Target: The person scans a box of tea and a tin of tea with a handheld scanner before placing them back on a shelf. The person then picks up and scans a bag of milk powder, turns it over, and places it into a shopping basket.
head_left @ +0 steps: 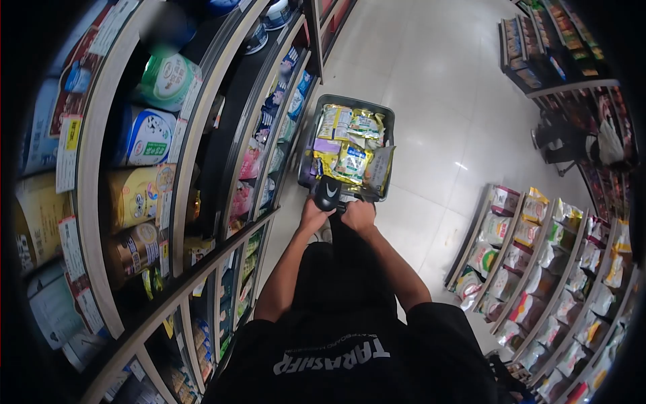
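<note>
Hands first: two of them, both at the near end of one dark plastic shopping basket (306, 145) that sits low over the pale tiled floor (431, 87); the left hand (312, 217) is curled shut around the basket's black handle (342, 199), and the right hand (360, 215) is curled shut on the same handle just beside it, the two almost touching; one black shoe with a white mark (328, 191) shows just beyond the knuckles, against the basket's near rim. Inside the basket lies a heap of yellow and green foil snack packets (350, 158), at least four that can be told apart, with one flat lilac packet (327, 145) among them and one greyish packet (379, 168) leaning at the right side; the exact count underneath is hidden. Both forearms are bare, coming out of one black T-shirt with white lettering (333, 357). On the person's left runs one tall dark shelving unit with pale edges (195, 128), its upper tiers holding big round tubs, one green-and-white tub (168, 79) above one blue-and-white tub (148, 138) above two golden tins (134, 195). On the right stands one low rack of bagged snacks (538, 262) in four sloping rows, well apart from the basket; farther off is a second shelf of goods (538, 47).
</note>
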